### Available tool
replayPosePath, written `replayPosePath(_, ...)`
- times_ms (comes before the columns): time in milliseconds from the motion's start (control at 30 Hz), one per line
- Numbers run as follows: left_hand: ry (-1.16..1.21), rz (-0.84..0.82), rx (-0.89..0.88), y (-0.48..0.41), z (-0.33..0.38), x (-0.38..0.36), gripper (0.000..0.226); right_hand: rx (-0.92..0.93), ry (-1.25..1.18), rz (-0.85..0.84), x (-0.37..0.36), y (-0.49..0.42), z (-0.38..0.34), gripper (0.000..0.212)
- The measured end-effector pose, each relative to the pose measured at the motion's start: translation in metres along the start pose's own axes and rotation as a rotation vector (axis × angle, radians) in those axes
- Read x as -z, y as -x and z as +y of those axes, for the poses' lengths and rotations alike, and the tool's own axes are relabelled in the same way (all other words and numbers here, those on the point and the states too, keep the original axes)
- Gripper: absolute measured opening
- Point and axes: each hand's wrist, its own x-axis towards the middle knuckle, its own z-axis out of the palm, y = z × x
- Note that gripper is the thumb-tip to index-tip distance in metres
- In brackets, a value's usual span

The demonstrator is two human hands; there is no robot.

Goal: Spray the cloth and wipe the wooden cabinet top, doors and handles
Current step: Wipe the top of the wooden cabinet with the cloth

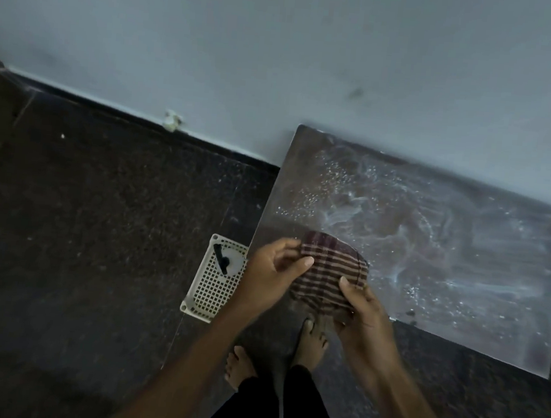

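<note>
- Two bare hands hold one folded maroon cloth with pale stripes [330, 277] in front of me, above the near left corner of the dark wooden cabinet top [463, 258].
- My left hand [270, 275] is closed on the cloth's left edge, thumb on top and fingers curled beneath.
- My right hand [363, 313] grips the cloth's lower right part, thumb pressed onto the fabric; the cloth spans the gap between the two hands.
- The cabinet top stands against a pale grey wall [282, 42]. Its surface is wet, with white smears across the middle and fine droplets towards the left and near edges.
- I judge the step in hand to be refolding or turning the cloth between wipes of the top. The doors and handles are out of sight below.
- The next move, as I read it, calls for gathering the cloth into one hand and pressing it flat onto the wet streaks, then sweeping across them.
- A white plastic lattice basket [213, 290] sits on the dark speckled floor [83, 225], just left of the cabinet. It holds something white with a black part; I cannot tell whether it is the spray bottle.
- Bare feet [310, 342] stand below the hands.
</note>
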Motion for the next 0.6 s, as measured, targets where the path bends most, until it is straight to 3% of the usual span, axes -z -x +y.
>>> replayPosePath(67,-0.165,0.028,-0.099,-0.008,0.007,-0.005,0.028,0.013,-0.022,0.017,0.002,-0.002,-0.013,0.04)
replayPosePath(200,-0.917,0.115,-0.534,-0.041,0.012,0.009,0.04,0.031,-0.049,0.001,0.003,-0.011,-0.041,0.035)
replayPosePath(267,-1.08,0.118,-0.648,-0.06,0.019,0.017,0.041,0.034,-0.049,-0.033,0.002,-0.018,-0.055,0.034)
replayPosePath(433,-1.286,-0.008,-0.565,-0.117,0.03,0.037,0.052,0.077,0.031,-0.028,0.001,-0.042,-0.075,0.034)
replayPosePath(600,-1.436,-0.206,-0.494,-0.166,0.047,0.049,0.057,0.164,0.257,0.091,-0.004,-0.078,-0.086,0.038)
